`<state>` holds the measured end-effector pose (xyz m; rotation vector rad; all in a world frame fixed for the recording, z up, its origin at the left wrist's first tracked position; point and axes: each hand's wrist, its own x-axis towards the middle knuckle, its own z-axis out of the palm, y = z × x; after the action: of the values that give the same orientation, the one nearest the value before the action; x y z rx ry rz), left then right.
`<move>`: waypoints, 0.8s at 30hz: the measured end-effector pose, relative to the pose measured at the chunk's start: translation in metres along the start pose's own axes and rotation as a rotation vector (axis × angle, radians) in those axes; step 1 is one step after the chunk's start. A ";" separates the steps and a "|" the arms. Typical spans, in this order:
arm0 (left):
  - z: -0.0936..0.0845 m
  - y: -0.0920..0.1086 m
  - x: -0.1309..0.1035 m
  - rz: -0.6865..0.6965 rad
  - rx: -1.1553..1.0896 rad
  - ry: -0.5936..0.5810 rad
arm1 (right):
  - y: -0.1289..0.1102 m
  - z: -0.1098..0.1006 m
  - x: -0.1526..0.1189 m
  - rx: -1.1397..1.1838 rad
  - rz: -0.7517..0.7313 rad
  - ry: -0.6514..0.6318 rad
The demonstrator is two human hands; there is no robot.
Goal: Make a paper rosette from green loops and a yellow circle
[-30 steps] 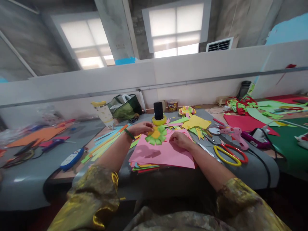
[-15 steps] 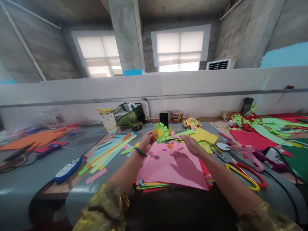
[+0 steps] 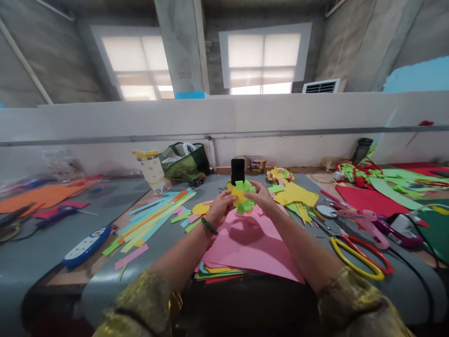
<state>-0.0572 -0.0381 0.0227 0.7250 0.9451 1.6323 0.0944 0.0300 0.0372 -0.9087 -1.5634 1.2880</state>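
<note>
Above the pink paper (image 3: 259,245) on the desk (image 3: 66,279), the left hand (image 3: 220,209) has its fingers pinching one side of the green-and-yellow paper flower (image 3: 240,195), while the right hand (image 3: 265,197) closes its fingers on the petals opposite. A light pinch suits it best: steady the yellow middle and shape petals near their bases, avoiding creases.
</note>
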 end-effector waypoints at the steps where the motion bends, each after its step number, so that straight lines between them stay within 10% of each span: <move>1: 0.002 0.000 -0.001 -0.011 0.004 0.000 | 0.000 -0.002 -0.001 0.024 0.010 -0.009; 24: 0.012 -0.002 -0.014 -0.076 0.242 -0.069 | -0.008 -0.009 -0.014 -0.109 0.018 0.062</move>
<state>-0.0430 -0.0484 0.0271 0.8921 1.1183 1.4323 0.1075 0.0186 0.0428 -1.0230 -1.5923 1.1853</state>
